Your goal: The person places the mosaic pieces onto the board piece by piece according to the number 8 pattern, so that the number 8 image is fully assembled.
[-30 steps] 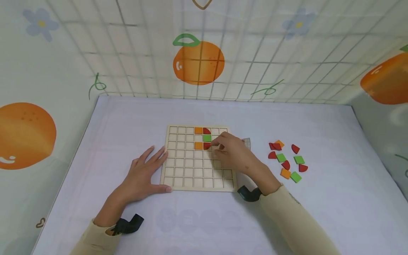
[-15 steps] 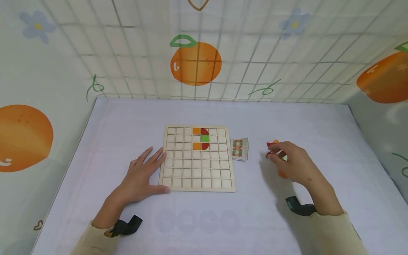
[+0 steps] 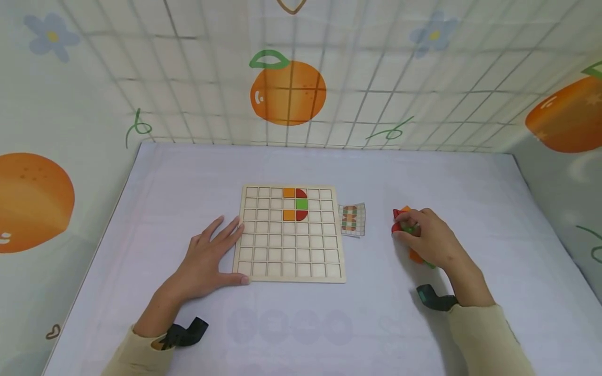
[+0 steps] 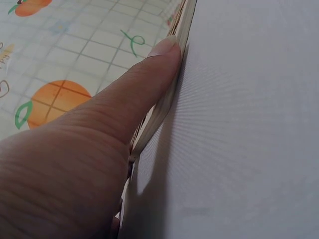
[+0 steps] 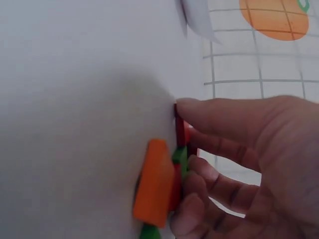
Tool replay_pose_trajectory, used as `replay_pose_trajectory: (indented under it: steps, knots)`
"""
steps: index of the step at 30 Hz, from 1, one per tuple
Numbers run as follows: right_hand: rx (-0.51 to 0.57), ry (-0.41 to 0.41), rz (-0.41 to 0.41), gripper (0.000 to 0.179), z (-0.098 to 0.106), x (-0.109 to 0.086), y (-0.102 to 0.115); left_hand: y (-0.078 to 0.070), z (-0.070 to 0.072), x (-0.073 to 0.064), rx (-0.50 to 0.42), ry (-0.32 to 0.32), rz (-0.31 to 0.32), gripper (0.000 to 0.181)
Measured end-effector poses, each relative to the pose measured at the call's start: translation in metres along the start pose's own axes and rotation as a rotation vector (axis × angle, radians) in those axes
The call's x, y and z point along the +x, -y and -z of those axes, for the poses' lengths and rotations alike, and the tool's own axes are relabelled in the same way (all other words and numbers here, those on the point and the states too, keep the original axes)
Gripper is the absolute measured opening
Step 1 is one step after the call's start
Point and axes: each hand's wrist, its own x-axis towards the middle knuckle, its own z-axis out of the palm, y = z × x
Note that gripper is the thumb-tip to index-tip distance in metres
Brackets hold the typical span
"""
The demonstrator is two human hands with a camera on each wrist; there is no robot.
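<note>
My left hand [image 3: 207,263] lies spread at the left edge of a pale wooden grid board [image 3: 276,240]. Its thumb [image 4: 144,82] presses along the near edge in the left wrist view. Orange square tiles [image 3: 289,193], red quarter-circle tiles [image 3: 301,215] and a green square tile [image 3: 301,204] sit in the board's upper cells. Over a loose pile to the right, my right hand [image 3: 435,240] pinches a red quarter-circle tile [image 3: 396,228] between thumb and finger. An orange square tile [image 5: 153,184] lies below those fingers in the right wrist view. The hand hides part of the pile.
A small printed pattern card [image 3: 354,219] lies against the board's right edge. Other loose tiles, one of them orange [image 3: 416,256], show around the right hand. Fabric walls with orange prints [image 3: 288,94] border the white table [image 3: 178,172] at the back and sides.
My right hand has moved from the board rightward to the loose tiles, uncovering the pattern card. Its thumb and finger have closed on a red quarter-circle tile. The left hand keeps its place.
</note>
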Motion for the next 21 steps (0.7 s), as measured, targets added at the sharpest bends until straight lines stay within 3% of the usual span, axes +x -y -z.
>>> replay_pose_trajectory:
  steps: [8,21]
  knots:
    - [0.019,0.032,-0.056,0.032,-0.0010,0.0038,0.0031,0.0008,0.0001,-0.0005,-0.005,0.004,-0.002,0.114]
    - [0.085,0.085,-0.082,0.041,0.0012,0.0023,-0.0028,0.0022,-0.0008,0.0000,0.002,0.010,-0.007,0.114]
